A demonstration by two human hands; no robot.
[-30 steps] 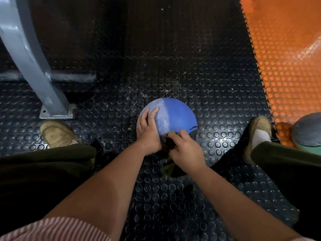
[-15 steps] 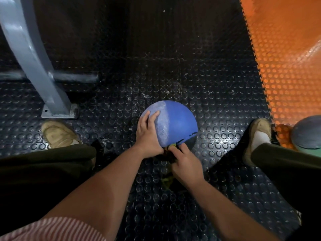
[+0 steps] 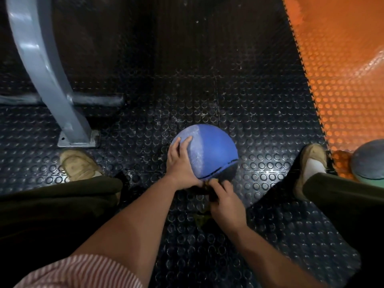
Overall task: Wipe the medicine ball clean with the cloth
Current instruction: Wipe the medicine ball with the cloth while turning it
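1. Hands are seen at the near side of the ball. The left hand (image 3: 180, 163) is laid flat on the ball's left side, fingers extended and spread, with nothing gripped. The right hand (image 3: 227, 204) is curled, with the cloth pinched between thumb and fingers.
2. Black studded matting (image 3: 249, 96), marked with pale dust, is spread beneath everything.
3. Orange studded matting (image 3: 342, 80) is joined to it along a toothed edge on the right.
4. A grey metal frame leg (image 3: 47, 80) is fixed to the black matting by a base plate at the far left.
5. The blue medicine ball (image 3: 216, 150) is set on the black matting between the feet. A pale dusty patch is seen on its left half.
6. A second ball (image 3: 369, 163), grey over green, is cut off by the right edge.
7. A tan left shoe (image 3: 76, 165) and right shoe (image 3: 311, 161) are placed well apart on either side.
8. The dark cloth (image 3: 202, 218) is held at the ball's lower near edge and is largely hidden by the right hand.
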